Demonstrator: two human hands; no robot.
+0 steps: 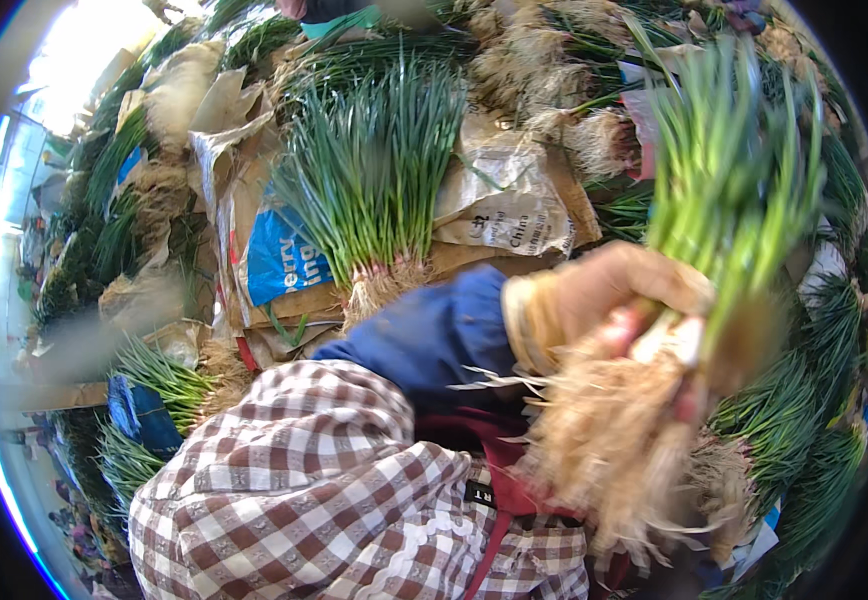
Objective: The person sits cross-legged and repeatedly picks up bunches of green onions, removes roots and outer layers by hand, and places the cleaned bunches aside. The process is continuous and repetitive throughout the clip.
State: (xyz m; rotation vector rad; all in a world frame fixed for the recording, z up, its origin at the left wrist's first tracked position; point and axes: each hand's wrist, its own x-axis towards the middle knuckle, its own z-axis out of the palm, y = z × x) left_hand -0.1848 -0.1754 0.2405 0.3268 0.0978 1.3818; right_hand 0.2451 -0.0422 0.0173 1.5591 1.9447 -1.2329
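My left hand point(621, 289), in a tan glove with a blue cuff, is closed around the lower stems of a bunch of green onions point(704, 172). Leaves point up and the pale, stringy roots point(614, 435) hang below the hand. Against the right side of the bunch is a blurred yellowish-brown shape, seemingly my right hand point(745, 345); its fingers cannot be made out. Left of the held bunch, another bundle of green onions point(381, 165) lies fanned out on brown paper sacking point(509, 187), roots towards me.
More green onions lie at the left point(168, 382), at the right point(771, 412) and at the top, where root clumps point(531, 67) show. A blue printed piece of sacking point(284, 259) lies beside the fanned bundle. Part of another person's hand point(293, 7) shows at the top edge.
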